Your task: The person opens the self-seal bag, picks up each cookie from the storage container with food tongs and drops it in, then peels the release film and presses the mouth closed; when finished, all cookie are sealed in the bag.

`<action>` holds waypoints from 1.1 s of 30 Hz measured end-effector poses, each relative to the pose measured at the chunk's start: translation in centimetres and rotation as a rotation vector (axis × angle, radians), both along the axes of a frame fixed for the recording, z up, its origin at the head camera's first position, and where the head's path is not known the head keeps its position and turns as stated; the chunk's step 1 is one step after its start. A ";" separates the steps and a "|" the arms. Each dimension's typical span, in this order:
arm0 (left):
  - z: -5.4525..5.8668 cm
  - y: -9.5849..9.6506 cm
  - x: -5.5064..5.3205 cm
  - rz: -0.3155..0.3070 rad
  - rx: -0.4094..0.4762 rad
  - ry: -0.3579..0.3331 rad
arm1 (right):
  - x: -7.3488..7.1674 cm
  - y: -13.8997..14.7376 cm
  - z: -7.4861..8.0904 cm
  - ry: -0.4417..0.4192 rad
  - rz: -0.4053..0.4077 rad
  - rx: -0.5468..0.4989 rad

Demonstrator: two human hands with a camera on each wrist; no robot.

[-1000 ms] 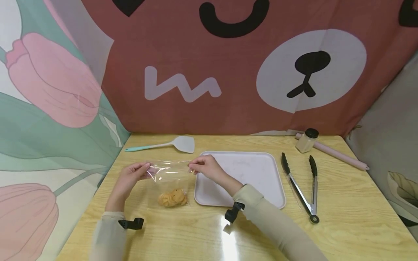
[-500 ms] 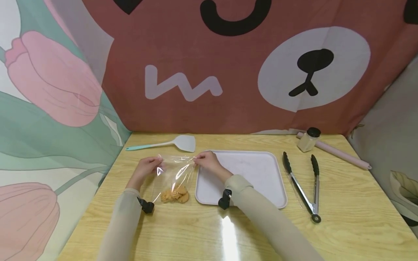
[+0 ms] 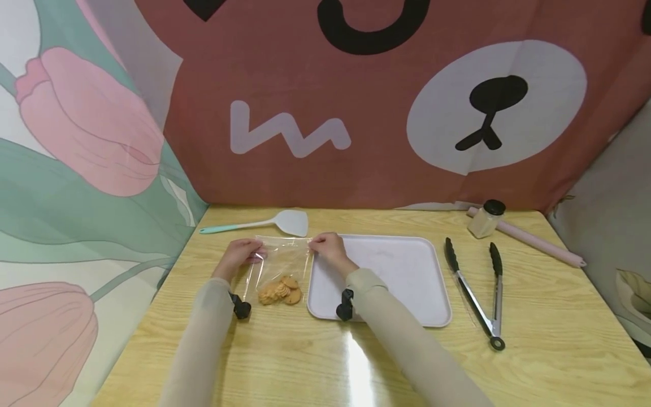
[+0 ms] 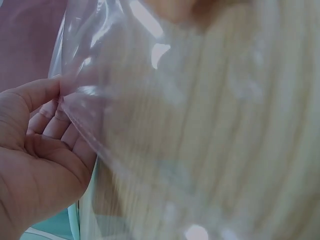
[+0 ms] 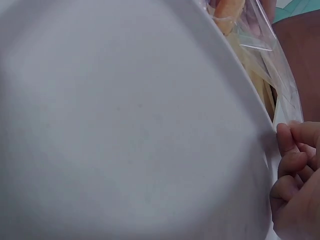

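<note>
A clear plastic bag is stretched between both hands left of the white tray. Several brown cookies lie in its lower end. My left hand pinches the bag's upper left corner; in the left wrist view, thumb and fingertips meet on the film's edge. At the upper right corner my right hand pinches the film between thumb and forefinger, beside the tray's left rim. In the right wrist view the right hand is partly cut off by the frame's edge.
Behind the bag lies a spatula with a light green handle. Right of the tray are spread tongs with black tips. Farther back, a black-lidded jar stands by a pink rolling pin. A printed cloth backdrop closes off the table's rear.
Both hands have shifted away from the body with the bag, the left also to the right. The bag now lies flatter, and the cookies have moved up and slightly right.
</note>
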State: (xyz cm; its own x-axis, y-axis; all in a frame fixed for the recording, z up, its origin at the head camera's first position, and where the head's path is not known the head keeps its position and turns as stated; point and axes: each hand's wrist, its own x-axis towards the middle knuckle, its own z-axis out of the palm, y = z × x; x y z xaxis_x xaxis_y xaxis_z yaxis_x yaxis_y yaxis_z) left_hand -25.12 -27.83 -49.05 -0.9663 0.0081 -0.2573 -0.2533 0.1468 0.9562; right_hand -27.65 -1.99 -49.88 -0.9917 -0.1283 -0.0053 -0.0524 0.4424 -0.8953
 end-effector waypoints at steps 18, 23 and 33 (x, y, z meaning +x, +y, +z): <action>1.4 -0.5 1.9 0.008 -0.294 0.171 | 2.4 1.1 1.4 0.222 0.028 0.026; 2.7 0.3 5.2 -0.015 -0.662 0.478 | 4.5 1.7 2.1 0.417 0.133 0.113; 3.0 4.4 11.4 -0.278 -0.904 0.676 | 9.4 1.5 2.6 0.719 0.479 0.475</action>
State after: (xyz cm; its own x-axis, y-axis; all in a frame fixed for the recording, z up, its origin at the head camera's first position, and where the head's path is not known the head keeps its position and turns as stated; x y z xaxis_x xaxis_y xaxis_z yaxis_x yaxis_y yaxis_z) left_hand -13.72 -23.45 -46.10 -0.9024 0.3186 0.2902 0.4171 0.8151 0.4021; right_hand -18.28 -0.46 -47.25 -0.6222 -0.6583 0.4237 -0.7826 0.5373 -0.3144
